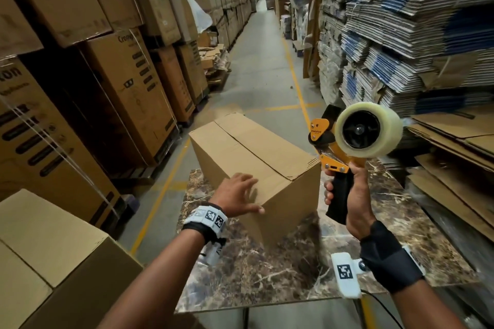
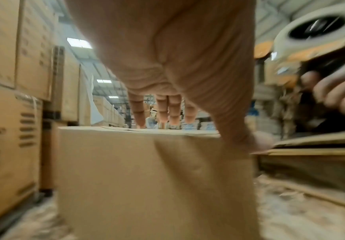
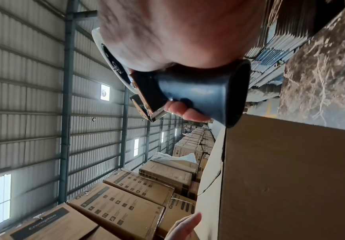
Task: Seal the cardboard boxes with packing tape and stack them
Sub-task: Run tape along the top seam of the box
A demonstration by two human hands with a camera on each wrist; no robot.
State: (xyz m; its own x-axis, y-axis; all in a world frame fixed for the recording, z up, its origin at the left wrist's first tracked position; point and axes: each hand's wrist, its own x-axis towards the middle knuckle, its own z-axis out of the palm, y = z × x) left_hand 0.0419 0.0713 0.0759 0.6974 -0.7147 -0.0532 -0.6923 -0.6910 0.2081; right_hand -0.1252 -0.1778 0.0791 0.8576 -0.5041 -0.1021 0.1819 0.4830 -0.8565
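1. The cardboard box [image 1: 256, 165] is being steadied on the marble surface [image 1: 280, 275], set at an angle to its edges; its top flaps are closed and the centre seam is showing no tape yet.
2. The left hand [image 1: 238, 195] is being laid on the box's near top corner, fingers straight and spread, palm down, nothing clasped.
3. The tape dispenser [image 1: 347, 147] is being gripped by its black handle in the right hand [image 1: 350, 203], fingers wrapped round it, roll upright, held clear above the surface.
4. Relative to the right grip, the box is lying just to the left and slightly below; the seam's near end is close beside the dispenser's blade end. Not touching.
5. Risk: the box is likely being held too lightly, so it could be slid or swivelled once tape is pulled.
6. Risk: with the box skewed, tape could be run off the seam and a flap left loose.
7. Risk: left fingers could be caught in the tape path.
8. A second box [image 1: 53, 254] is sitting low to the left of the left grip.
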